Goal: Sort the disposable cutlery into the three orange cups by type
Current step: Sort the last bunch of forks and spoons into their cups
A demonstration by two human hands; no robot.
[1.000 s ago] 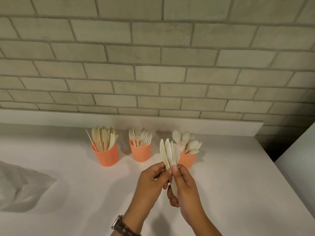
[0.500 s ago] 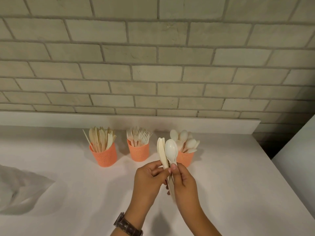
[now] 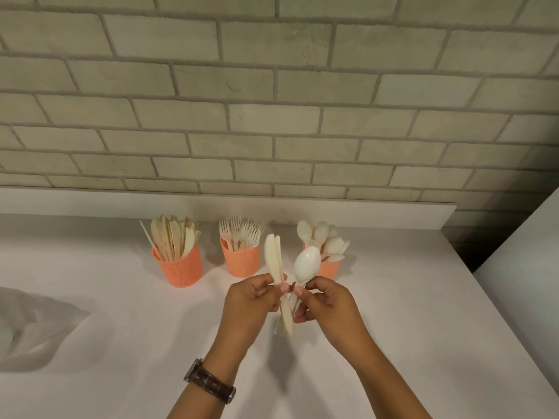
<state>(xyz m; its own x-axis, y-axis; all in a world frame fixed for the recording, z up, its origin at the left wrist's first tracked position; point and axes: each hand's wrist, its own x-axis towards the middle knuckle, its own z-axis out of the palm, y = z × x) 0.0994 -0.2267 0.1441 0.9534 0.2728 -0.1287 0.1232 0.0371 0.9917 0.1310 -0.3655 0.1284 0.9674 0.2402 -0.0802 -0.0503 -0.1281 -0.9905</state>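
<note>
The left hand [image 3: 251, 300] pinches a small bundle of pale knives [image 3: 273, 261], blades up. The right hand [image 3: 328, 300] pinches the neck of a white spoon [image 3: 307, 264], its bowl tilted away from the knives. Both hands hover above the white counter [image 3: 393, 297], close together. Behind them stands a row of three orange cups: the knife cup [image 3: 180, 269] on the left, the fork cup [image 3: 241, 260] in the middle, the spoon cup [image 3: 329, 269] partly hidden behind the held spoon. A watch [image 3: 210, 380] sits on the left wrist. Crumpled clear plastic [image 3: 30, 328] lies far left, below a brick wall [image 3: 272, 101].
</note>
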